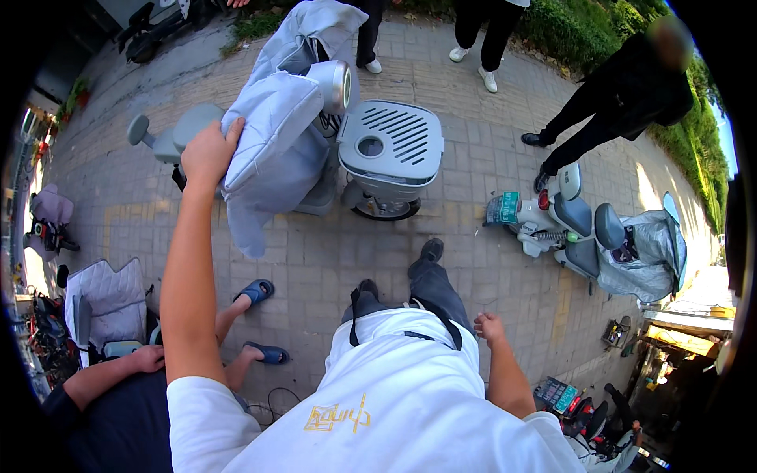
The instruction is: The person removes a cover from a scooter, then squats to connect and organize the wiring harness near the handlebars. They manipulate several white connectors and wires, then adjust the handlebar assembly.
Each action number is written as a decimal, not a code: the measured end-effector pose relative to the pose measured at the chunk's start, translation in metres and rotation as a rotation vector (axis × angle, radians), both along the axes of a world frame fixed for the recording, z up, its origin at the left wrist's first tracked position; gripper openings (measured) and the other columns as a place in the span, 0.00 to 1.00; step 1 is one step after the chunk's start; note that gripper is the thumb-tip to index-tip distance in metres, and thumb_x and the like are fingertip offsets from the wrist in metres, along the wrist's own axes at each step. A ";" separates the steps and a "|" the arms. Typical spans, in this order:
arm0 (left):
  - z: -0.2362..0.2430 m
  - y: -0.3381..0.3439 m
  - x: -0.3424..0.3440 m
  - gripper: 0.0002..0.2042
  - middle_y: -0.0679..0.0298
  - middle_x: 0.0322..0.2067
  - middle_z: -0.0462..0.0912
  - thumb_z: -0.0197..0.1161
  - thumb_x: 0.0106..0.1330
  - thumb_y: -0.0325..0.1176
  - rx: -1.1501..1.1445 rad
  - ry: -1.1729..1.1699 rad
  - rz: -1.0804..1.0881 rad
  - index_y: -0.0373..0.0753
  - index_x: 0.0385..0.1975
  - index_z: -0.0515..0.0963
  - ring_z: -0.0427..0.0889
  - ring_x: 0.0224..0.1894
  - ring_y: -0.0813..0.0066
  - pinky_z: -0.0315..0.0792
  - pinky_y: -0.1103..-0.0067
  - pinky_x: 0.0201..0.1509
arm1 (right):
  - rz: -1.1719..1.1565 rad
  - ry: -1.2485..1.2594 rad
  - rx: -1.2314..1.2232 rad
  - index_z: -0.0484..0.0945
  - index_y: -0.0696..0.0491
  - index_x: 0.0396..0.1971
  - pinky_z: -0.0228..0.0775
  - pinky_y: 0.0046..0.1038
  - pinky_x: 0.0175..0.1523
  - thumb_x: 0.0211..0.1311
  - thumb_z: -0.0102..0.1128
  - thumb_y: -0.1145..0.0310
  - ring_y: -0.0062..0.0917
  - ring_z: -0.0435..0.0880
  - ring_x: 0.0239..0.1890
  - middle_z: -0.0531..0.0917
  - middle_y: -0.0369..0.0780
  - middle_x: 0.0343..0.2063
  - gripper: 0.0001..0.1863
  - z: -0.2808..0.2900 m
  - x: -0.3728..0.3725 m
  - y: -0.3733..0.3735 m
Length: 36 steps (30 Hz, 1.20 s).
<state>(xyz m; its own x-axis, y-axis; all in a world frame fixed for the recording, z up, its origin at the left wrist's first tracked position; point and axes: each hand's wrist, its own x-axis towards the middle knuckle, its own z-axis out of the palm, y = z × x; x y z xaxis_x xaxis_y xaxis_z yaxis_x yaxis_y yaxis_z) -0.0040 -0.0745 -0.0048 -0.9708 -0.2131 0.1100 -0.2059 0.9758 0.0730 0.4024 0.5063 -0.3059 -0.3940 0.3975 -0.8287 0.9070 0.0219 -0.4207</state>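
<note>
A pale grey electric scooter stands ahead of me, its handlebars covered by a quilted windshield apron [272,130]. My left hand [211,151] reaches out to the apron's left part, its fingers closed over the fabric and the thumb lying along its edge. Whatever is under the cloth there is hidden. Just right of the apron sits the scooter's round headlight [335,85], with a grey lidded basket [390,146] over the front wheel [386,209]. Low beside my right hip hangs my right hand [490,326], its fingers curled, with nothing seen in them.
Another scooter [579,229] with a silver apron is parked at the right. A person in black [623,94] stands beyond it, and other people's legs [481,35] show at the top. Close on my left is a person in blue slippers [256,293]. Paving [473,260] lies between.
</note>
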 end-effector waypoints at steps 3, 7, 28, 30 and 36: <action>0.005 0.009 -0.001 0.35 0.45 0.37 0.83 0.44 0.65 0.66 0.010 -0.021 0.013 0.35 0.42 0.78 0.81 0.42 0.44 0.73 0.59 0.44 | -0.011 -0.010 -0.015 0.76 0.57 0.45 0.74 0.33 0.38 0.67 0.54 0.59 0.29 0.81 0.38 0.82 0.41 0.38 0.17 -0.012 -0.005 0.024; 0.001 0.005 -0.008 0.32 0.42 0.39 0.81 0.46 0.67 0.63 0.045 -0.052 0.027 0.35 0.45 0.77 0.79 0.46 0.43 0.72 0.59 0.48 | 0.016 -0.021 -0.040 0.76 0.57 0.44 0.73 0.33 0.39 0.66 0.54 0.59 0.29 0.81 0.38 0.82 0.41 0.38 0.16 -0.022 -0.036 0.058; -0.046 0.008 -0.007 0.38 0.29 0.60 0.62 0.44 0.70 0.58 -0.257 -0.113 0.348 0.22 0.62 0.60 0.60 0.64 0.35 0.55 0.59 0.68 | 0.192 -0.003 -0.131 0.75 0.55 0.47 0.72 0.29 0.35 0.66 0.55 0.58 0.25 0.81 0.35 0.82 0.38 0.37 0.17 -0.056 -0.325 0.268; -0.049 -0.021 -0.006 0.39 0.28 0.61 0.59 0.43 0.70 0.58 -0.194 -0.123 0.319 0.23 0.63 0.58 0.57 0.65 0.35 0.53 0.60 0.69 | 0.269 0.002 -0.161 0.76 0.55 0.47 0.72 0.29 0.36 0.66 0.55 0.59 0.24 0.81 0.36 0.82 0.38 0.37 0.17 -0.051 -0.350 0.251; -0.059 -0.048 -0.007 0.36 0.36 0.68 0.50 0.44 0.72 0.54 -0.099 -0.157 0.429 0.29 0.68 0.52 0.47 0.72 0.43 0.43 0.64 0.74 | 0.391 0.093 -0.179 0.78 0.55 0.45 0.73 0.29 0.35 0.66 0.55 0.59 0.25 0.82 0.36 0.84 0.39 0.37 0.16 -0.048 -0.389 0.229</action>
